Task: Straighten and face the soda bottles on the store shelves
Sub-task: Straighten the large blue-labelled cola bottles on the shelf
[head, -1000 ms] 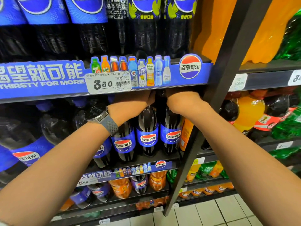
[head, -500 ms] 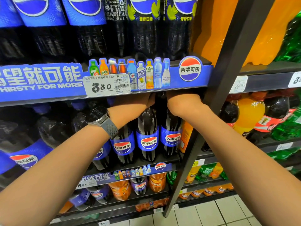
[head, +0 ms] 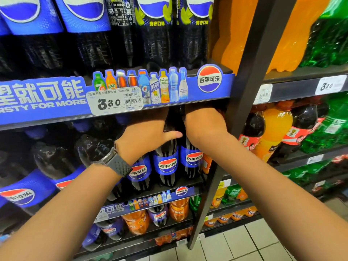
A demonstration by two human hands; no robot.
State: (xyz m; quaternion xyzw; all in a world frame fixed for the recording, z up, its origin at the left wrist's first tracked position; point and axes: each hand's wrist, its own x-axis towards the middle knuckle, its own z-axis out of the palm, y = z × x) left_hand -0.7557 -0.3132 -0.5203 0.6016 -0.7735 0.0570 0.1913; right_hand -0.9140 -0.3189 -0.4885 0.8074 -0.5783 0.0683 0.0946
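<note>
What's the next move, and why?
Probably shift both hands left. Left hand and right hand flank the middle bottle neck; its logo and the right bottle logo already face out; the left bottle label sits half hidden behind the watch strap.

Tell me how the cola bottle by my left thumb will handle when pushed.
The cola bottle looks full, so probably heavy for its size. Tall and narrow, it may tip if pushed high, though neighbouring bottles crowd it. Glossy plastic could slip when twisted.
</note>
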